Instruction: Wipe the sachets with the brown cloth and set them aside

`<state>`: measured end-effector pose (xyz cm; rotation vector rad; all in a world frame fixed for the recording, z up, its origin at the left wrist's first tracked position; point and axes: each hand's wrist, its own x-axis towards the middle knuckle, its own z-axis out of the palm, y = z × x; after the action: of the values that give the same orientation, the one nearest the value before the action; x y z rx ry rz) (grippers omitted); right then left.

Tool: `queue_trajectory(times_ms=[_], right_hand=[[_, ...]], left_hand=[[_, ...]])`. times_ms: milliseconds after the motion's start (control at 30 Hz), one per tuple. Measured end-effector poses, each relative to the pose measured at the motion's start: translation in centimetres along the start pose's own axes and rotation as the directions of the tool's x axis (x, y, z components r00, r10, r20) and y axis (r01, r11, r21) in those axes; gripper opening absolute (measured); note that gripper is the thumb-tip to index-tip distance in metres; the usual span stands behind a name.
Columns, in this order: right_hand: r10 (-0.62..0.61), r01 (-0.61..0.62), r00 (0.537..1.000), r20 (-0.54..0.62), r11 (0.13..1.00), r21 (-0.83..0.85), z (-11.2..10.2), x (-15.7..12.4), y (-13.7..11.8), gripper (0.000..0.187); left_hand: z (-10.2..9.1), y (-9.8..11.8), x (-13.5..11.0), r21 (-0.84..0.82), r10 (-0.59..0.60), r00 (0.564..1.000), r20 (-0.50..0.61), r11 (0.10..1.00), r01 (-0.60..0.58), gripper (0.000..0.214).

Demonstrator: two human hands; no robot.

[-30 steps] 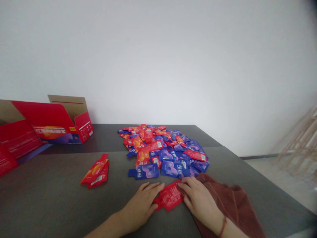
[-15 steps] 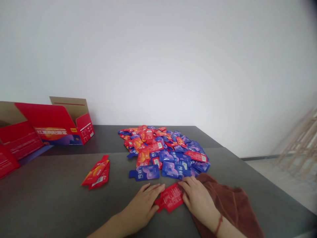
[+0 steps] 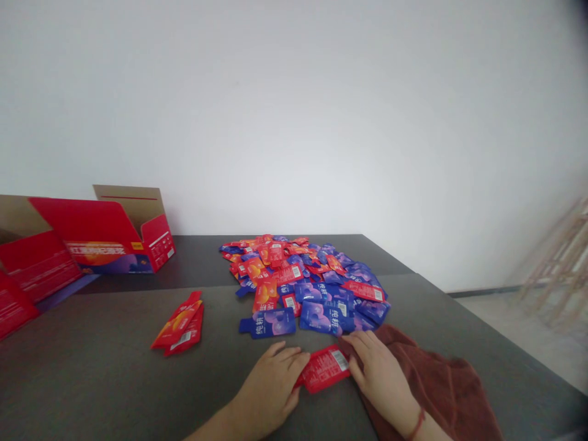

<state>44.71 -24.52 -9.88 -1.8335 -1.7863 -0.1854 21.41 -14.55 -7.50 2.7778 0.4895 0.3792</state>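
Note:
A red pouch (image 3: 325,369) with white print and a barcode lies flat at the front of the table. My left hand (image 3: 272,386) grips its narrow neck end, fingers closed over it. By the barcode end, my right hand (image 3: 377,376) has its fingers bent around a corner of a brown cloth (image 3: 434,386), close beside the pouch. The rest of the cloth spreads out in folds under and right of that hand. Just beyond my hands lies a blue pouch (image 3: 272,323), at the near edge of a heap of red and blue pouches (image 3: 305,269).
A few red pouches (image 3: 180,326) lie overlapped on the left of the dark table (image 3: 105,367). Open red cartons (image 3: 110,239) stand at the far left, flaps up. A white wall (image 3: 294,122) rises behind. A wooden rack (image 3: 560,263) stands on the floor at right.
Both hands have shifted slightly to the right. The right hand has slid off the pouch's end, so its barcode now shows. The left hand now covers more of the neck.

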Motion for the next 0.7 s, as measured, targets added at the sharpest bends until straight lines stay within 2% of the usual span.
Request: queue_trajectory(times_ms=[100, 167, 267, 367, 467, 567, 633, 700], right_hand=[[0.073, -0.063, 0.993, -0.095, 0.993, 0.101, -0.2, -0.1, 0.5, 0.028], [0.145, -0.121, 0.978, -0.147, 0.979, 0.165, -0.4, -0.1, 1.0, 0.026], [0.222, -0.170, 0.949, -0.223, 0.959, 0.228, -0.7, -0.1, 1.6, 0.025], [0.182, -0.125, 0.951, -0.251, 0.966, 0.227, -0.9, -0.1, 1.2, 0.027], [-0.016, 0.041, 0.990, -0.137, 0.982, 0.183, -1.1, -0.3, -0.3, 0.031], [-0.191, 0.178, 0.977, 0.099, 0.976, 0.125, -1.3, 0.0, -1.9, 0.033], [-0.197, 0.186, 0.958, 0.209, 0.980, 0.068, -1.3, 0.5, -2.5, 0.030], [-0.165, 0.171, 0.952, 0.257, 0.985, -0.002, -1.0, 1.2, -2.8, 0.027]], left_hand=[[-0.4, 0.2, 0.1, -0.104, -0.007, 0.999, -0.032, 0.995, 0.004, 0.032], [-0.6, 0.3, 0.1, -0.219, -0.108, 0.993, -0.055, 0.971, 0.094, 0.025], [-0.2, 0.1, 0.3, -0.375, -0.290, 0.956, -0.045, 0.892, 0.253, 0.022], [0.7, -0.6, 0.5, -0.423, -0.359, 0.933, -0.039, 0.851, 0.310, 0.024], [1.2, -1.4, 0.4, -0.360, -0.364, 0.923, -0.121, 0.883, 0.301, 0.032], [0.5, -2.1, -0.1, -0.256, -0.284, 0.946, -0.159, 0.937, 0.238, 0.025], [-0.1, -2.4, -0.5, -0.208, -0.223, 0.968, -0.112, 0.958, 0.197, 0.015], [-0.6, -2.6, -0.8, -0.176, -0.182, 0.981, -0.069, 0.970, 0.168, 0.015]])
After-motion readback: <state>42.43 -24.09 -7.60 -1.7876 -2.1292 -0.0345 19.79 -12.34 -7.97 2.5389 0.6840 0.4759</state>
